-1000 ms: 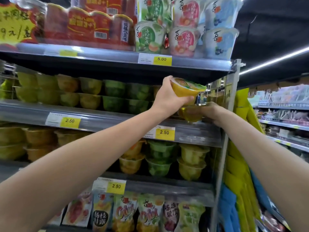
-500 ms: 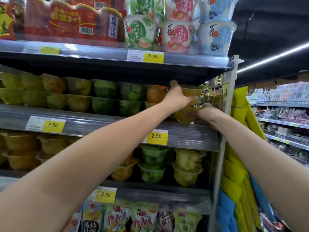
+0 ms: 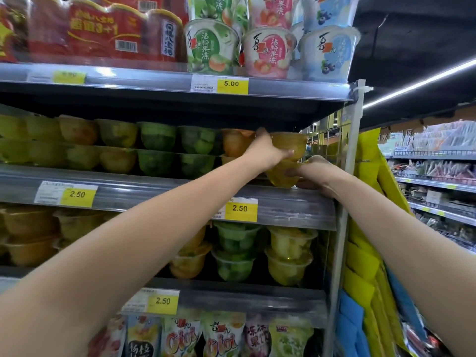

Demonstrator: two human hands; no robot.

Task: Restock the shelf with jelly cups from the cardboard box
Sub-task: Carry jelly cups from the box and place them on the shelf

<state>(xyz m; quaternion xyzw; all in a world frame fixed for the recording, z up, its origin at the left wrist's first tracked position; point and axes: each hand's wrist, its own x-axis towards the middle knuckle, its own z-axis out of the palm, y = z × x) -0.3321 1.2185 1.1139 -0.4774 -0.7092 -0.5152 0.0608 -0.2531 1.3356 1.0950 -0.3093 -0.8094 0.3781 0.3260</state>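
Observation:
Both arms reach up to the right end of the middle shelf (image 3: 283, 210). My left hand (image 3: 266, 152) grips an upper yellow jelly cup (image 3: 289, 143), which sits on top of a lower yellow jelly cup (image 3: 279, 176). My right hand (image 3: 313, 172) holds that lower cup from the right, at the shelf's front edge. To the left of them stand rows of stacked orange, green and yellow jelly cups (image 3: 157, 148). The cardboard box is out of view.
The shelf above (image 3: 154, 86) carries red packs and tall dessert cups, close over my hands. A wire side panel (image 3: 327, 143) closes the shelf's right end. More jelly cups (image 3: 237, 251) fill the shelf below. Yellow and blue bags (image 3: 365, 253) hang at the right.
My left hand has carried the upper yellow cup from in front of the shelf edge inward and set it upright on the lower cup. My right hand stays at the lower cup.

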